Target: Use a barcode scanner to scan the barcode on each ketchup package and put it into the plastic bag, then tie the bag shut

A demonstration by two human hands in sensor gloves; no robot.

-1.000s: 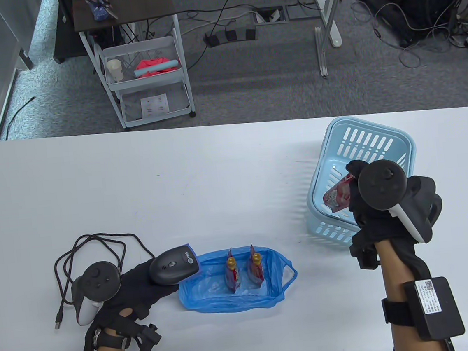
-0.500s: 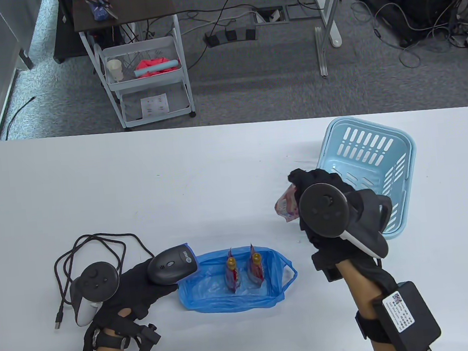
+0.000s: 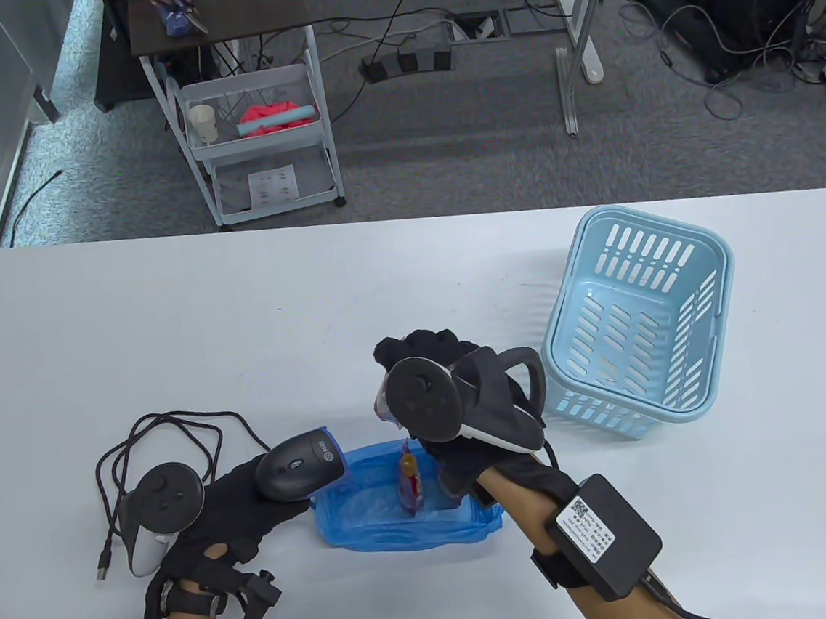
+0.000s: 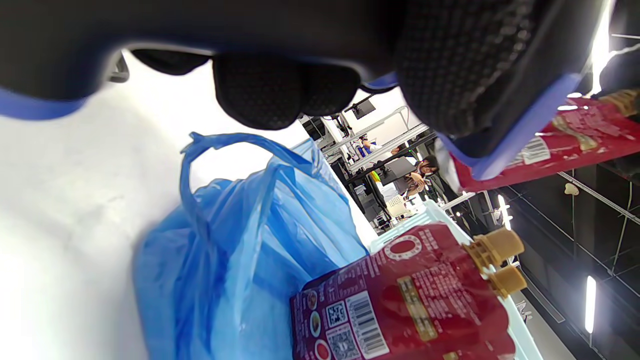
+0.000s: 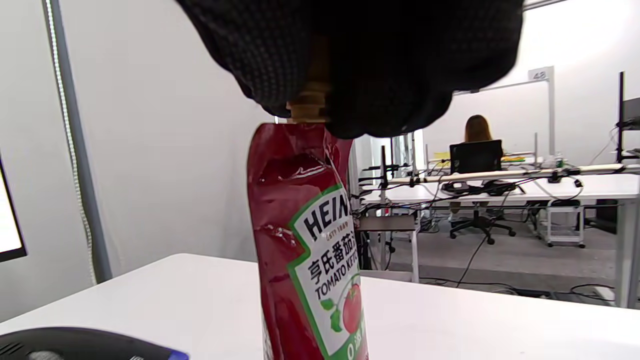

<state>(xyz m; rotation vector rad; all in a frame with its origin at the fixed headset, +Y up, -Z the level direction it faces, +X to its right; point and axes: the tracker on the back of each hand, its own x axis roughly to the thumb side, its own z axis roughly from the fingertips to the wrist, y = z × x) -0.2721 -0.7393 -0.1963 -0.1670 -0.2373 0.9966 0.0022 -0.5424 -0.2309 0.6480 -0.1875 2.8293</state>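
your left hand (image 3: 238,505) grips the barcode scanner (image 3: 299,471), fingers curled round its smooth, rounded dark grey body. the scanner's blue-edged nose sits just at the left end of the blue plastic bag (image 3: 373,507). its black cord (image 3: 155,436) loops on the white table (image 3: 239,326) to the left of the bag.

your right hand (image 3: 450,393) hangs just over the bag and pinches a ketchup package (image 5: 310,250) by its tan screw cap, so the shiny red pouch dangles straight down. from the table view you only see a small pink-red bit of that pouch poking out by the tracker.

the bag is thin, crinkly and see-through, lying open with its handles spread. one ketchup pouch (image 3: 410,481) shows standing inside it in the table view.

the left wrist view shows more: two tan caps (image 4: 500,262) side by side in the bag, so two pouches stand there, and the near one shows a white barcode (image 4: 367,325) on its back. the held pouch's barcode (image 4: 532,150) also shows there, right by the scanner's nose. the right wrist view shows the held pouch's front, with a green-rimmed white label and a tomato picture.

the light blue basket (image 3: 640,317), hard plastic with slotted walls, stands to the right of the bag.
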